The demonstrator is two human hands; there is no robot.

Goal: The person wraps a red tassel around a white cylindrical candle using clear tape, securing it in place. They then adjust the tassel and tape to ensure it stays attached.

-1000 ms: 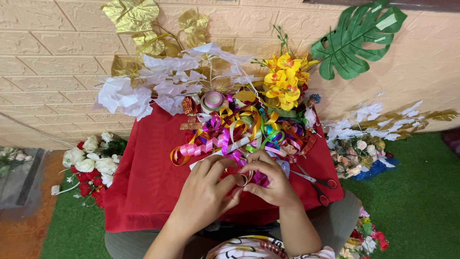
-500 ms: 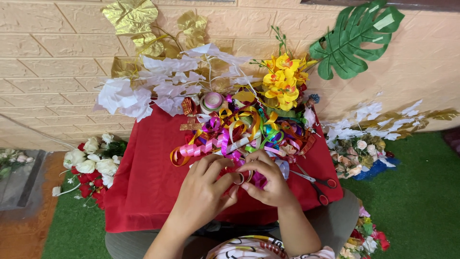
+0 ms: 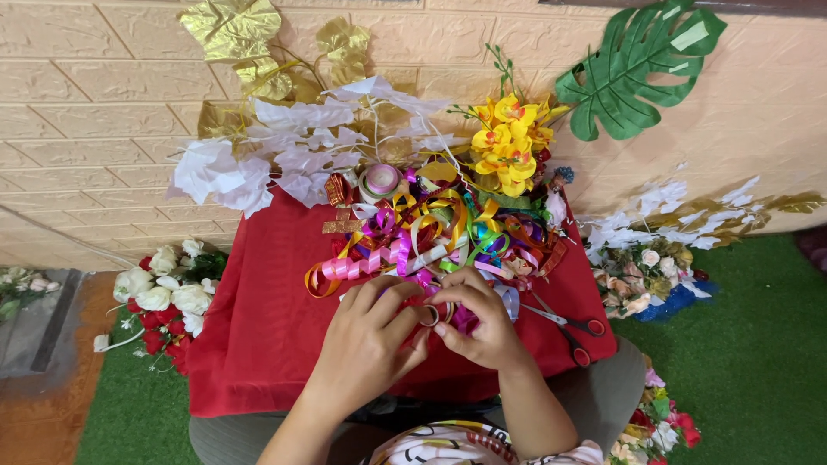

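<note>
Both hands, left [image 3: 366, 340] and right [image 3: 482, 319], pinched a ribbon loop [image 3: 430, 314]; the ribbon pile [image 3: 431, 232] lay at twelve o'clock, scissors [image 3: 568, 331] at three.

I see glossy, foil-like curling ribbons [image 3: 431, 237] heaped on a matt red cloth [image 3: 267, 319]. The small ribbon loop [image 3: 428, 314] pinched between my left hand [image 3: 366, 344] and right hand [image 3: 487, 323] looks shiny too. At the far left, gold leaves [image 3: 233, 30] gleam like metallic foil; the white leaves [image 3: 284, 159] look like soft fabric. The scissors [image 3: 564, 325] at the right have metal blades and red plastic handles. The ground is rough green artificial turf [image 3: 749, 362].
</note>
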